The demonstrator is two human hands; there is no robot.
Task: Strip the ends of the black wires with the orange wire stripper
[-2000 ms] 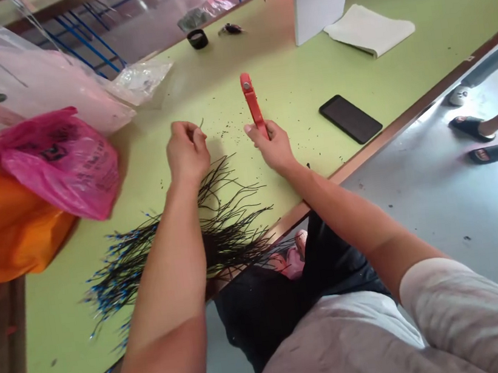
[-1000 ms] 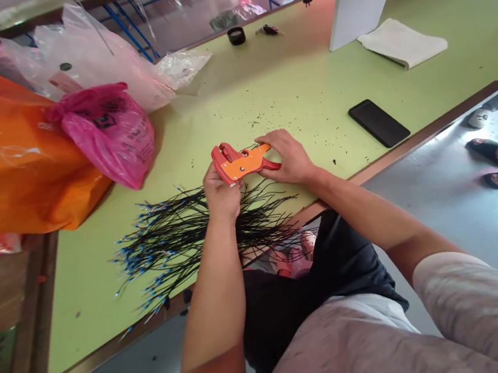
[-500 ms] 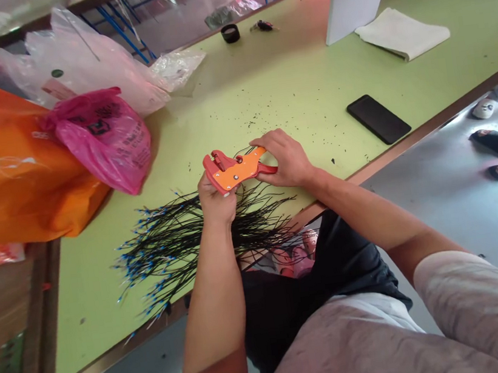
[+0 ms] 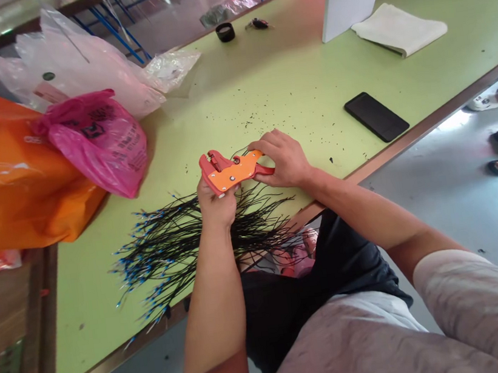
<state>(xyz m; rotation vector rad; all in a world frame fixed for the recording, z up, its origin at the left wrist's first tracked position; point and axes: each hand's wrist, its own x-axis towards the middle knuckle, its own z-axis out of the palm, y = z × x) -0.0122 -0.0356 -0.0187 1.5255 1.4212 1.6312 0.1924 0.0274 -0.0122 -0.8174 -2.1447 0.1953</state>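
Wire stripper [image 4: 225,173] in hand, we held the orange tool just above the bench [image 4: 295,82], with our left grip [image 4: 218,209] closed around it from below and our right grip [image 4: 283,159] closed over its red handle from the far side. This two-handed hold seemed meant to steady the tool while leaving the handle within reach of our fingers. A thin black wire [image 4: 241,152] ran close to its head, but we could not tell whether the tool's jaws were clamped on it. The bundle of black wires [image 4: 166,252] lay fanned on the bench below our hands, its blue tips spread outward, perhaps to keep the wires from tangling. Black specks [image 4: 262,111] were scattered beyond our hands. A pink bag [image 4: 97,148] and an orange bag [image 4: 1,182] sat to our left, apparently out of the way, while a phone [image 4: 376,116] lay to our right.
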